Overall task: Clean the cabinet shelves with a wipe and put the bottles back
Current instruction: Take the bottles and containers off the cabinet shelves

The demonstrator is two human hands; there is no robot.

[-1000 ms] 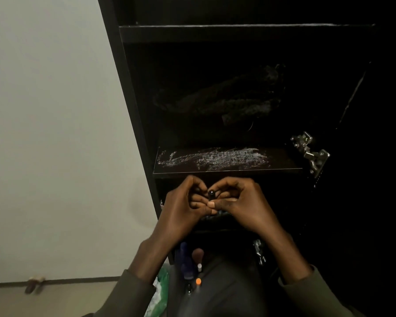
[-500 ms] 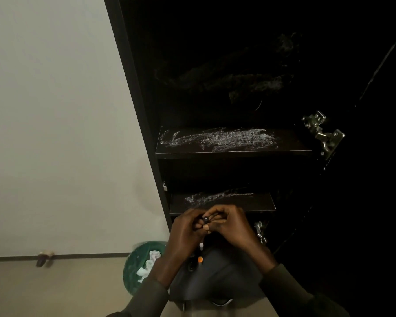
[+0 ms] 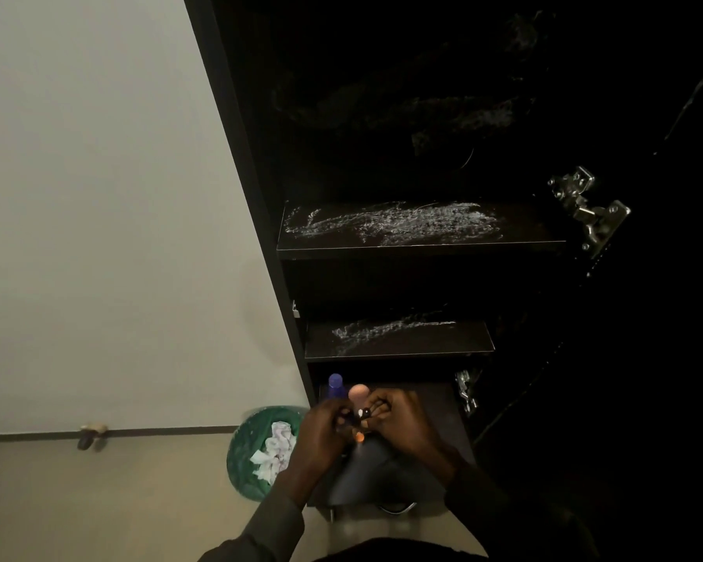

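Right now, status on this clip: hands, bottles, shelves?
Left hand and right hand together pinching a small dark item, too dim to identify. Purple bottle and pink bottle just beyond. Upper shelf and lower shelf streaked white, no bottles.

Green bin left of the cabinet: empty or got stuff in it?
Not empty. The green bin holds crumpled white wipes piled inside it, seen from above beside the cabinet.

Pale wall (image 3: 98,196) on my left, dark baseboard strip (image 3: 159,432) along its foot. Small door stop (image 3: 90,434) on that strip. Green bin (image 3: 260,452) on floor (image 3: 118,500) beside me, crumpled white paper (image 3: 275,452) inside (what kind, I cannot tell).
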